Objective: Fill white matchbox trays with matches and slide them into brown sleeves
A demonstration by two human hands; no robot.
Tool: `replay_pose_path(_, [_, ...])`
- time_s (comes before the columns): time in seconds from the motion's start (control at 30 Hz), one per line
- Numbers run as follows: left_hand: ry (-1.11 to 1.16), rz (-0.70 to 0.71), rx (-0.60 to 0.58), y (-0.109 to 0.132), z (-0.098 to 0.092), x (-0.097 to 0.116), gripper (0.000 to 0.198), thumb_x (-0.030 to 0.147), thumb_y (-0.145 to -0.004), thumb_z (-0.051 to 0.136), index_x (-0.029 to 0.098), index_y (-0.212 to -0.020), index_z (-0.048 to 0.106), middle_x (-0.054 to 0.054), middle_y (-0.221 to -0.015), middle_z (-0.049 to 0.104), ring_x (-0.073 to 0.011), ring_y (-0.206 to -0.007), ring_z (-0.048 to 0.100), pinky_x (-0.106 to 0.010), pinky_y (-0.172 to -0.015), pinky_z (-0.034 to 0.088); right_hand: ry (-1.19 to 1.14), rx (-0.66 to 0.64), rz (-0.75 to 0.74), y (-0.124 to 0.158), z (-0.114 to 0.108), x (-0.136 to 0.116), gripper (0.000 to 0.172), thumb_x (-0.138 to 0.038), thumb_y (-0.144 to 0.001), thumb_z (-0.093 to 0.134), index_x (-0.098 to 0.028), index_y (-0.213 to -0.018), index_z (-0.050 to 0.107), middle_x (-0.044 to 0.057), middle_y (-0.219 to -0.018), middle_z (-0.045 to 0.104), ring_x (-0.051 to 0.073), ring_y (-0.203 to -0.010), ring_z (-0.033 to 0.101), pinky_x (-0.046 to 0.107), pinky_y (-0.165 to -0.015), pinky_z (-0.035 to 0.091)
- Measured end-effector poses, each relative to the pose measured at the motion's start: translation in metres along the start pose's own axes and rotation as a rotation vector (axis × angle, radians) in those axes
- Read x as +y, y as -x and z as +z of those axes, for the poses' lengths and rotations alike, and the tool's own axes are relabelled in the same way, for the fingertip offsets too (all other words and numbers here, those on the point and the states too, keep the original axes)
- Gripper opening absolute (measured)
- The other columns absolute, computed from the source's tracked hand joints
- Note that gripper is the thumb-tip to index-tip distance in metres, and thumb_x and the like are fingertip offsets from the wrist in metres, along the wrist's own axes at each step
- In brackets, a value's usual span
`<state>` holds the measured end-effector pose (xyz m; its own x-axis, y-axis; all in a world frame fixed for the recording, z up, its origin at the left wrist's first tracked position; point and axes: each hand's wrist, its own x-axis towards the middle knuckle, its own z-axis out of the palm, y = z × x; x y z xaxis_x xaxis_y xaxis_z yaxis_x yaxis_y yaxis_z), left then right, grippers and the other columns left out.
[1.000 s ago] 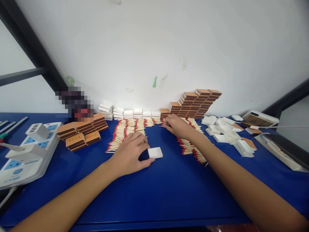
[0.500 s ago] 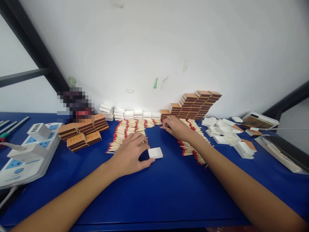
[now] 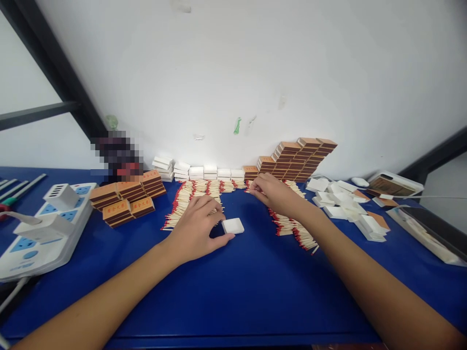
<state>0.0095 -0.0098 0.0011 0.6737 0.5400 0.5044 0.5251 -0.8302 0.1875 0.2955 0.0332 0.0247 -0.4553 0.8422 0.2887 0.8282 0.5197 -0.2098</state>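
Note:
My left hand [image 3: 197, 228] rests on the blue table [image 3: 233, 291], thumb and fingers pinching the left edge of a small white matchbox tray [image 3: 233, 225]. My right hand [image 3: 273, 193] reaches farther back, its fingers curled down into a row of red-tipped matches [image 3: 292, 224] on the right. What the fingers grip is hidden. A second spread of matches [image 3: 188, 199] lies just behind my left hand.
Brown matchbox sleeves are stacked at the back right [image 3: 295, 158] and at the left [image 3: 126, 197]. White trays line the wall [image 3: 204, 171] and lie heaped at the right [image 3: 346, 204]. A white power strip [image 3: 44, 228] sits at the far left, a phone and flat case [image 3: 396, 182] at the far right.
The white tray and my left hand have shifted slightly away from me. My right hand stays on the matches, with little movement.

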Motion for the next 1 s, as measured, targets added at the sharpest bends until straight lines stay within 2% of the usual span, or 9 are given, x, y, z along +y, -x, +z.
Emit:
replay_pose_path(0.13, [-0.017,-0.011,0.008,-0.001,0.001,-0.001,0.026,0.044,-0.091,0.080,0.019,-0.100,0.076,-0.008,-0.108,0.071,-0.0297,-0.111,0.061,-0.050,-0.101,0.047,-0.084,0.039,-0.092,0.025,-0.011,-0.041,0.015,-0.027,-0.107,0.053,-0.023,-0.095,0.061,0.008,-0.097,0.064,0.024,-0.095,0.060,0.037,-0.084,0.048])
replay_pose_path(0.23, [0.019,-0.012,-0.027,0.000,0.005,-0.002,0.028,0.046,-0.090,0.081,0.021,-0.101,0.077,-0.008,-0.109,0.071,-0.0295,-0.113,0.061,-0.050,-0.102,0.047,0.004,-0.026,-0.156,0.038,-0.004,-0.063,0.015,-0.019,-0.105,0.054,-0.023,-0.093,0.061,0.007,-0.096,0.065,0.024,-0.089,0.060,0.039,-0.079,0.049])
replay_pose_path(0.33, [0.031,0.000,-0.024,0.001,0.008,-0.002,0.029,0.047,-0.089,0.082,0.021,-0.100,0.077,-0.007,-0.110,0.072,-0.0289,-0.114,0.061,-0.050,-0.105,0.046,0.105,-0.073,-0.208,0.042,0.005,-0.070,0.018,-0.016,-0.105,0.052,-0.022,-0.091,0.062,0.008,-0.094,0.065,0.026,-0.087,0.059,0.042,-0.078,0.049])
replay_pose_path(0.47, [0.036,0.012,-0.022,0.001,0.008,-0.001,0.029,0.045,-0.088,0.084,0.020,-0.100,0.075,-0.007,-0.112,0.072,-0.0283,-0.114,0.061,-0.049,-0.106,0.045,0.148,-0.069,-0.269,0.042,0.012,-0.074,0.022,-0.013,-0.104,0.049,-0.022,-0.089,0.063,0.010,-0.093,0.065,0.027,-0.088,0.058,0.045,-0.082,0.050])
replay_pose_path(0.57, [0.040,0.006,-0.018,0.000,0.005,0.001,0.025,0.042,-0.088,0.083,0.021,-0.099,0.075,-0.006,-0.111,0.073,-0.0276,-0.114,0.061,-0.048,-0.105,0.046,0.134,-0.081,-0.303,0.044,0.013,-0.080,0.019,-0.010,-0.102,0.053,-0.022,-0.090,0.063,0.009,-0.092,0.065,0.027,-0.090,0.058,0.044,-0.085,0.051])
replay_pose_path(0.67, [0.045,-0.008,-0.024,-0.001,0.002,0.005,0.022,0.038,-0.089,0.082,0.021,-0.102,0.076,-0.005,-0.110,0.072,-0.0269,-0.113,0.061,-0.047,-0.104,0.046,0.047,-0.121,-0.254,0.045,0.010,-0.084,0.014,-0.012,-0.103,0.056,-0.021,-0.093,0.062,0.007,-0.094,0.064,0.025,-0.092,0.060,0.040,-0.081,0.051])
replay_pose_path(0.8, [0.049,-0.007,-0.010,0.000,0.003,0.006,0.021,0.038,-0.088,0.082,0.021,-0.100,0.076,-0.006,-0.112,0.072,-0.0279,-0.114,0.061,-0.048,-0.104,0.047,-0.166,-0.148,-0.118,0.041,0.002,-0.069,0.009,-0.020,-0.105,0.059,-0.022,-0.097,0.063,0.004,-0.101,0.065,0.019,-0.091,0.063,0.033,-0.079,0.050])
replay_pose_path(0.93, [0.065,0.003,0.000,0.001,0.006,0.004,0.021,0.038,-0.088,0.083,0.021,-0.099,0.076,-0.006,-0.112,0.072,-0.0273,-0.114,0.062,-0.048,-0.104,0.047,-0.035,0.061,0.014,0.032,-0.001,-0.026,0.011,-0.021,-0.103,0.060,-0.020,-0.094,0.066,0.006,-0.094,0.065,0.023,-0.091,0.062,0.035,-0.080,0.047])
replay_pose_path(1.0, [0.074,0.004,0.002,0.001,0.007,0.003,0.022,0.039,-0.088,0.083,0.020,-0.098,0.076,-0.006,-0.111,0.071,-0.0271,-0.113,0.062,-0.048,-0.105,0.046,0.035,0.123,0.054,0.024,0.002,-0.003,0.011,-0.021,-0.101,0.062,-0.019,-0.092,0.067,0.007,-0.090,0.064,0.025,-0.091,0.061,0.038,-0.082,0.046])
